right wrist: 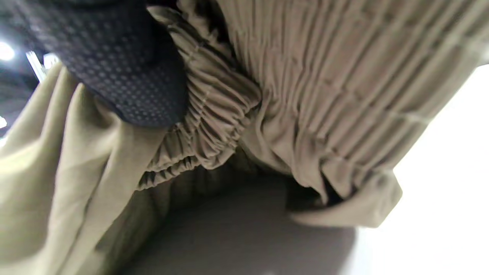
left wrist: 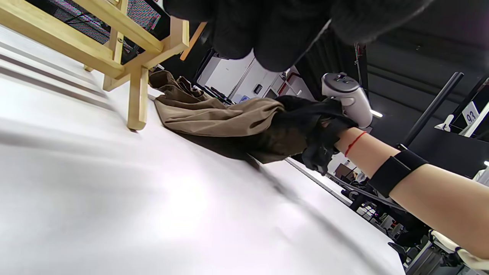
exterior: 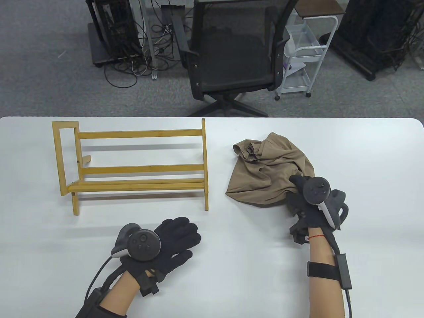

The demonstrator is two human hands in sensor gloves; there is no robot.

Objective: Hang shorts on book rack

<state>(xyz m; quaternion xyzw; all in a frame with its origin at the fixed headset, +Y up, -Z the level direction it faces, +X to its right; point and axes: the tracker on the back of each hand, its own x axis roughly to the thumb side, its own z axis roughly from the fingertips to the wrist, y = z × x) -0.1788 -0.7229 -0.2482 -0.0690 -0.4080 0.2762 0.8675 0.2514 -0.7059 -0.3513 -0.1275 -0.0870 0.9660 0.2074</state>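
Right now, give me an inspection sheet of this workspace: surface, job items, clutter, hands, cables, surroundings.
Surface: white table, smooth, no spills seen.
Job's things: wooden book rack stands on the table's left half, nothing hanging on it; tan shorts lie crumpled to its right, apart from it.
Clutter: nothing seen.
Hands: right hand grips the shorts' near edge, at the elastic waistband in the right wrist view; left hand is open, holding nothing.
Cables: glove leads run along both forearms; a tangle of cables on the floor beyond.
Surroundings: office chair, white trolley, dark equipment racks.
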